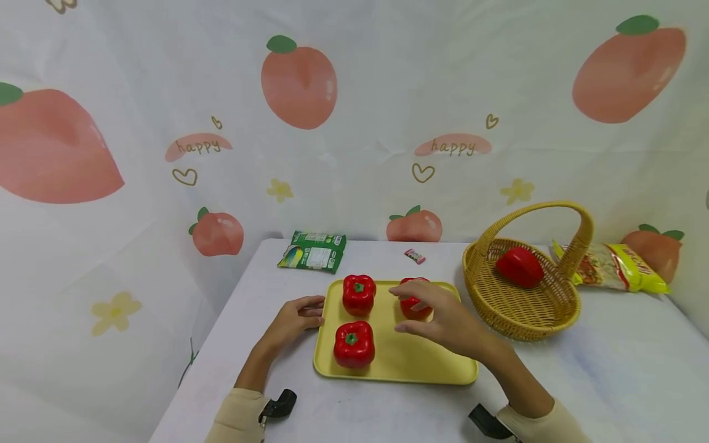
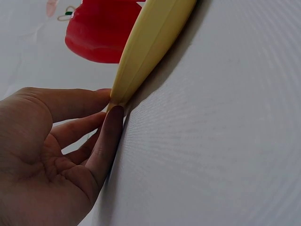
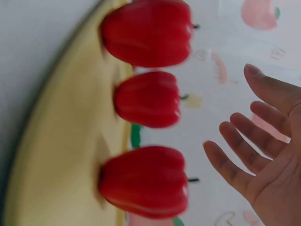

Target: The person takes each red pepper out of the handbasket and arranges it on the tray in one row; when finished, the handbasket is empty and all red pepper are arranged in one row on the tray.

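A shallow yellow tray [image 1: 421, 363] lies on the table with three red bell peppers on it: one at back left [image 1: 359, 296], one at front left [image 1: 354, 346] and one at back right [image 1: 410, 306]. My left hand [image 1: 292, 321] pinches the tray's left rim between thumb and fingertips; the left wrist view shows the fingertips meeting at that rim. Above the tray's right half is my right hand [image 1: 443, 317], fingers spread and holding nothing. It partly covers the back right pepper in the head view. The right wrist view shows the hand [image 3: 273, 165] apart from the peppers.
A yellow wicker basket [image 1: 520, 320] with an arched handle stands right of the tray, with another red bell pepper [image 1: 519, 267] inside. Behind it lies a yellow food packet [image 1: 623, 267]. A green packet [image 1: 314, 251] and a small pink wrapped sweet [image 1: 415, 256] lie at the back.
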The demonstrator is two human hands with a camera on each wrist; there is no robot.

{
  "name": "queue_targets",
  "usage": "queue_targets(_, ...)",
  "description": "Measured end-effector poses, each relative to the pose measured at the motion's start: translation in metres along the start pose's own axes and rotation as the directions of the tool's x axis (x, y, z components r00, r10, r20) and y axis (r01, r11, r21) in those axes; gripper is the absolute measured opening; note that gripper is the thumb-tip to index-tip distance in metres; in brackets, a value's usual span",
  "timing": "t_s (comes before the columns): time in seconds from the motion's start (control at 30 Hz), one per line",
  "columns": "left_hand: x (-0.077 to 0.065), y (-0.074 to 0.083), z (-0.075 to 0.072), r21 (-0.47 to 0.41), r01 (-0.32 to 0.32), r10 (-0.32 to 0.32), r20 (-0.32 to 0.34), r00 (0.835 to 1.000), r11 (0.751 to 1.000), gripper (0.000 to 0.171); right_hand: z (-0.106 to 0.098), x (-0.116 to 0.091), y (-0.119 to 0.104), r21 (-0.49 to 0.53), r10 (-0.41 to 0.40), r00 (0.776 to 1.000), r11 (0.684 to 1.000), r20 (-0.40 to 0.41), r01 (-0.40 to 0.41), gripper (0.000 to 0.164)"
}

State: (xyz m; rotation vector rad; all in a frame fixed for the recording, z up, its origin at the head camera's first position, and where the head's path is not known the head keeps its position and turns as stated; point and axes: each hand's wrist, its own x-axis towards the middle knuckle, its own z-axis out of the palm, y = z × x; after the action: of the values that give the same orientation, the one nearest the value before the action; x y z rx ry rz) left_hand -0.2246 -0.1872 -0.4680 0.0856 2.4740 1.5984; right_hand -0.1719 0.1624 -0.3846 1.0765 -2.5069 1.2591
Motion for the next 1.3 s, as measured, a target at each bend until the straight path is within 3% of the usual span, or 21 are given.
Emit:
queue_targets(0.13, 0.000, 0.000, 0.000, 0.003, -0.001, 0.001, 0.000, 1.000, 1.000, 0.052, -0.016, -0.003, 0.003, -0.032, -0.016, 0.999, 0.999, -0.047, 0.015, 0.051)
queue_targets(0.4, 0.000, -0.001, -0.001, 0.002, -0.010, 0.010, 0.009, 1.000, 1.000, 0.052, -0.049, -0.014, 0.009, -0.063, 0.033, 0.992, 0.997, -0.124, -0.041, 0.040)
queue_targets(0.8, 0.002, -0.002, 0.000, -0.007, -0.004, 0.004, 0.008, 1.000, 1.000, 0.052, -0.098, -0.040, 0.013, -0.139, 0.099, 0.956, 0.980, -0.277, -0.141, 0.038)
queue_targets(1.07, 0.002, -0.001, 0.002, -0.003, 0.010, -0.010, -0.004, 1.000, 1.000, 0.051, -0.123, -0.051, 0.029, -0.126, 0.170, 0.937, 0.968, -0.304, -0.216, 0.034)
queue_targets(1.3, 0.001, -0.001, 0.002, -0.001, 0.013, -0.013, -0.006, 1.000, 1.000, 0.051, -0.148, -0.056, 0.045, -0.172, 0.274, 0.920, 0.929, -0.280, -0.329, 0.037)
